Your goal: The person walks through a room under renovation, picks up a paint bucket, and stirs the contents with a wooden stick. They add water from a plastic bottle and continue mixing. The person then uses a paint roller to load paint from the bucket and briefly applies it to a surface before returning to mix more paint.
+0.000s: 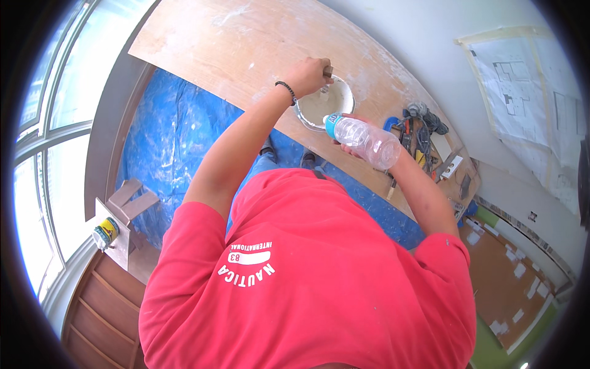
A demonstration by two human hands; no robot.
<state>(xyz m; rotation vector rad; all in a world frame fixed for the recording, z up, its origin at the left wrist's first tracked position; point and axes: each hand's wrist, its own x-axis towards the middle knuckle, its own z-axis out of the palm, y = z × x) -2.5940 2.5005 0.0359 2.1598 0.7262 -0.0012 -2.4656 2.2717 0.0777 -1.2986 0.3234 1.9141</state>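
My left hand [309, 76] is closed round a brown-handled tool [329, 72] above a white bucket [298, 112]. The tool's lower end points into the bucket; its exact shape is hard to make out. Off-white paste [337, 98] fills part of the bucket. In my right hand [349, 149] is a clear plastic bottle [373, 142] with a blue label, tilted so that its neck end reaches the bucket's near right rim. I cannot tell whether liquid is flowing. The bottle covers part of my right fingers.
The bucket stands on a long, stained wooden board [215, 43]. At its right end lie several tools [421, 141], dark cloths and a white power strip [452, 167]. Blue sheeting [178, 129] covers the floor. A yellow-labelled can [107, 230] stands left, by the windows.
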